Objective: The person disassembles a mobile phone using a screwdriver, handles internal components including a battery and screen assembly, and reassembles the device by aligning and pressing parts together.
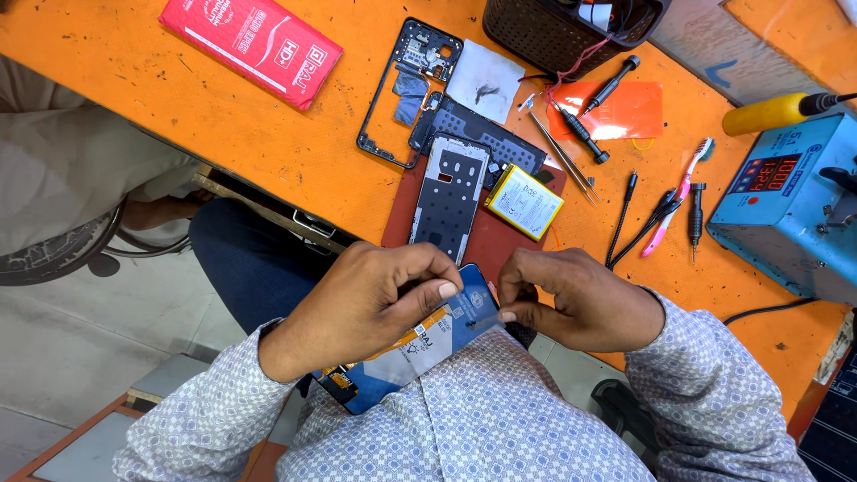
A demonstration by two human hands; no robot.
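Head view, left hand (357,308) grip closed on phone screen (420,344), right hand (580,299) pinching its edge

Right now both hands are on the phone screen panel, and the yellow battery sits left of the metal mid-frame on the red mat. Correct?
Not quite. In the head view the yellow battery lies right of the metal mid-frame, not left. Both the left hand and right hand are on the phone screen panel.

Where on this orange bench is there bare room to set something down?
Bare orange table lies between the red box and the black phone frame, and right of the toothbrush before the blue power supply. The middle, around the battery and screwdrivers, is crowded.
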